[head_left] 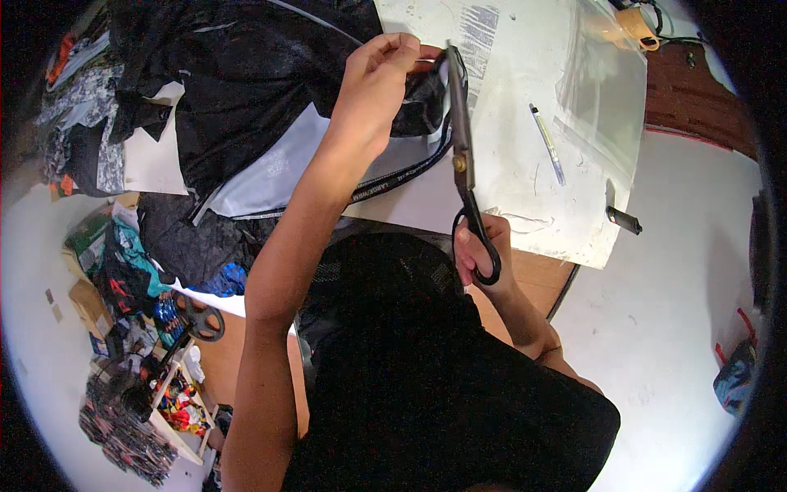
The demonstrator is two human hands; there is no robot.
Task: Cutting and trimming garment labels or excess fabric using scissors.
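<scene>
My left hand [377, 82] pinches the edge of a black fabric piece with pale grey lining and a printed black band [416, 166] along it. My right hand [484, 246] grips large black-handled scissors [461, 164] by the loops, with the long dark blades pointing away from me, beside the held edge at the tips. Whether the blades touch the cloth I cannot tell. The fabric [254, 74] spreads over the upper left of the white worktable [516, 66]. A pen [546, 141] lies on the table to the right of the scissors.
A clear plastic sheet [598, 98] and a small black object [623, 220] lie at the table's right side. An orange-tan device [633, 26] with cables is at the back right. Mixed fabric scraps, boxes and a wooden crate [176, 410] crowd the left. A bag [734, 377] lies at far right.
</scene>
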